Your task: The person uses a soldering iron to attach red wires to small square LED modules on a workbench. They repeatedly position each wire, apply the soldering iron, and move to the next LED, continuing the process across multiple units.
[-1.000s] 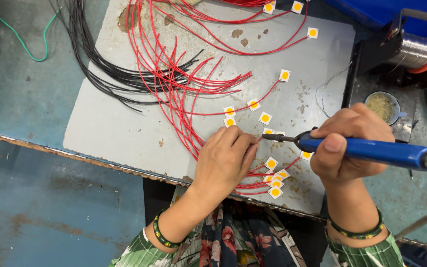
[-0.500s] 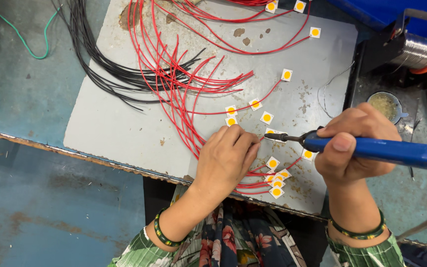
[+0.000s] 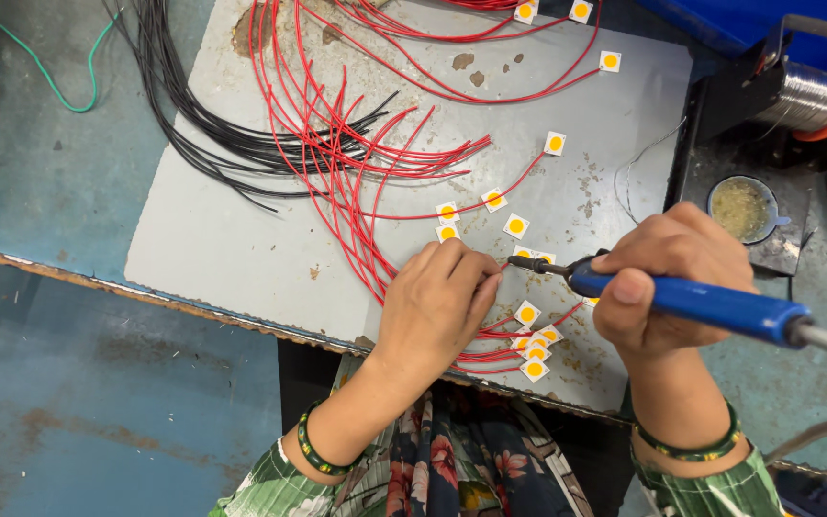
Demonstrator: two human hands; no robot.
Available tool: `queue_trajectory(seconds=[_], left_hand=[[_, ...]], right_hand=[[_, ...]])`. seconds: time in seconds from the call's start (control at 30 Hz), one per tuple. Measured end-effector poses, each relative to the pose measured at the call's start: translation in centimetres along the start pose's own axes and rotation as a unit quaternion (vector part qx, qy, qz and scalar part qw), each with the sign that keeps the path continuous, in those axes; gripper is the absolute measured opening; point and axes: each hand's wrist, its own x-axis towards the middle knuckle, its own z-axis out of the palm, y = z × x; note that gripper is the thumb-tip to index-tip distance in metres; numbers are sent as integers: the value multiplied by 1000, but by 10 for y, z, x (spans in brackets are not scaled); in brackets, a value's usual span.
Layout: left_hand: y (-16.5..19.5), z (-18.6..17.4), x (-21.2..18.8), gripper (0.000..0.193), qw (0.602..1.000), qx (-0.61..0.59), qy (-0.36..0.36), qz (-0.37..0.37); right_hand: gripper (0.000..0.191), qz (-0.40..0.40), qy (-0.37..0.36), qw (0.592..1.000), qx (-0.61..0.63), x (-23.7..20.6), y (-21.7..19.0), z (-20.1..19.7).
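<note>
Your right hand [image 3: 667,278] grips the blue soldering iron [image 3: 681,302], tip just beside the fingertips of your left hand [image 3: 437,302], which presses down, apparently pinning a small white-and-yellow chip [image 3: 525,255] and red wires [image 3: 337,163] on the grey board [image 3: 222,239].

surface: worn blue-green workbench [image 3: 69,201]; cover: stained grey sheet [image 3: 241,230] | light: even, bright
</note>
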Motion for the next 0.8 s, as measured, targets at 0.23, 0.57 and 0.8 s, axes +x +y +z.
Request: queue_trajectory(seconds=[0.23,0.57,0.8], left_hand=[[1,-2,-1,14,1000,-10,1,6],[0,2,0,15,1000,15,-5,11],[-3,3,-1,15,1000,18,-10,16]], right_hand=[[42,16,64,998,9,-4,4,-5],[42,74,-3,997,-3,-4,-2,-10],[42,62,-5,998,2,-4,1,-8]])
